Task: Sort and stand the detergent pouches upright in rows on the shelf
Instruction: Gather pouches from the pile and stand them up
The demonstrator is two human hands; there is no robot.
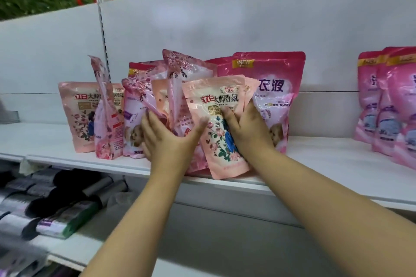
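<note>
A jumble of pink detergent pouches stands and leans on the white shelf [326,164]. My right hand [245,130] grips a small salmon-pink floral pouch [216,119] at the shelf's front edge, fingers wrapped over its right side. My left hand [168,139] presses against tilted rose-patterned pouches [180,78] left of it, thumb touching the floral pouch. A large magenta pouch [274,87] stands upright behind. At the left, a small salmon pouch [78,114] stands upright, and a thin pouch [105,117] leans in front of it.
An upright row of magenta pouches [391,105] stands at the shelf's right end, with bare shelf between it and the pile. Dark rolled goods [56,204] fill the lower shelf at left. A white back panel [225,18] rises behind the pouches.
</note>
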